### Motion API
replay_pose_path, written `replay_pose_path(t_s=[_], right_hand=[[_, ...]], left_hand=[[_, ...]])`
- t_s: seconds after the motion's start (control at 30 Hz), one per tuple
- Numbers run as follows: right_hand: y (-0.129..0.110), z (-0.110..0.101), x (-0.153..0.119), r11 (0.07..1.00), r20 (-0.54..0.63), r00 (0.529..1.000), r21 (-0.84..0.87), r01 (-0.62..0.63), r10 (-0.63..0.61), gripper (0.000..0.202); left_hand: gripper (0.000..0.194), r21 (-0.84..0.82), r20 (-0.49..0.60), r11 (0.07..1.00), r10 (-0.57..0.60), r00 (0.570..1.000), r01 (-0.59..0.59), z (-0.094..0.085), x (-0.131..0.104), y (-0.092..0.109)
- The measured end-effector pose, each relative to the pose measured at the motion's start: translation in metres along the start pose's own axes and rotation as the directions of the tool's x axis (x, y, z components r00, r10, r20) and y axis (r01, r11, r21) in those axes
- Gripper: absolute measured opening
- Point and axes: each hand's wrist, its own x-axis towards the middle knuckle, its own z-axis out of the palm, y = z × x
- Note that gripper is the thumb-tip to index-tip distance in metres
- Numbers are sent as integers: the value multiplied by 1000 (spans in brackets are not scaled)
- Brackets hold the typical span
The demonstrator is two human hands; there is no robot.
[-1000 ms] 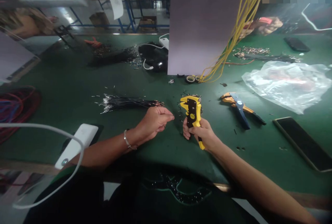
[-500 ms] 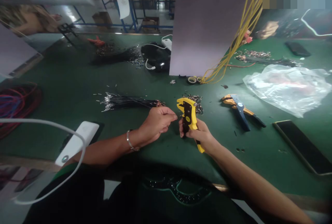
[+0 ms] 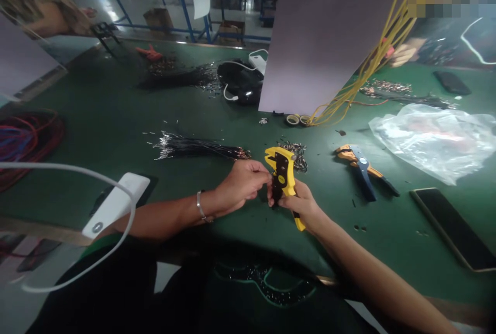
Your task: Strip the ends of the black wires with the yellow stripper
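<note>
While the right hand grips a yellow-and-black wire stripper at centre, the left hand pinches closed beside it, contents unclear. Black wires lie centre-left.

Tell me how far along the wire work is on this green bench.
Looks done: the bundle of black wires has coppery ends at one side, and small cut bits are piled behind the yellow pliers.
In hand: the right hand grips those pliers; the left hand pinches close beside them, its contents too small to tell.
Left: I can't tell how many wires remain.
</note>
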Motion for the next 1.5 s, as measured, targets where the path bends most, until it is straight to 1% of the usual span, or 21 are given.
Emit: replay_pose_path(t_s=[0.13,0.23,0.3,0.37,0.43,0.5,0.57,0.63,0.7,0.77,0.87,1.1,1.23,1.37,1.5], right_hand=[[-3,5,-2,981,-11,997,-180,72,-75,16],[-2,4,-7,927,-42,988,-353,126,-150,14],[-1,2,-10,851,-46,976,-498,164,-214,14],[1,1,-13,740,-39,953,-639,208,-301,19],[3,1,-15,616,-19,912,-744,260,-409,27],[5,1,-15,506,18,861,-803,315,-508,32],[6,1,-16,424,55,824,-837,346,-563,32],[7,0,-16,360,86,807,-864,353,-585,30],[7,-1,-16,307,114,791,-881,360,-601,27],[7,-2,-16,273,150,771,-879,390,-619,25],[7,-3,-17,244,191,738,-866,438,-648,25],[9,-3,-20,130,241,694,-890,437,-679,28],[10,-4,-21,90,259,690,-900,426,-676,27],[11,-5,-21,87,261,689,-900,426,-676,28],[10,-4,-20,89,247,673,-902,423,-697,23]], left_hand=[[15,-6,25,1000,9,1000,-9,1,-4,2],[12,-11,47,1000,-3,999,4,3,-9,5],[8,1,48,1000,10,999,-10,4,-12,6],[6,29,34,999,36,999,-37,4,-15,6],[8,52,32,997,57,998,-58,3,-16,6],[9,64,51,995,73,996,-76,2,-16,5],[7,75,80,991,101,992,-107,0,-15,3],[5,78,115,986,137,984,-146,-2,-14,1],[10,78,151,980,170,974,-183,-4,-14,0],[12,92,175,975,186,967,-204,-6,-13,0],[14,132,188,970,180,966,-206,-8,-14,1],[13,141,230,964,191,954,-227,-11,-13,-1],[12,104,253,963,215,943,-248,-12,-13,-2],[15,107,260,963,212,942,-246,-11,-13,-1],[17,121,281,956,225,933,-267,-10,-14,2]])
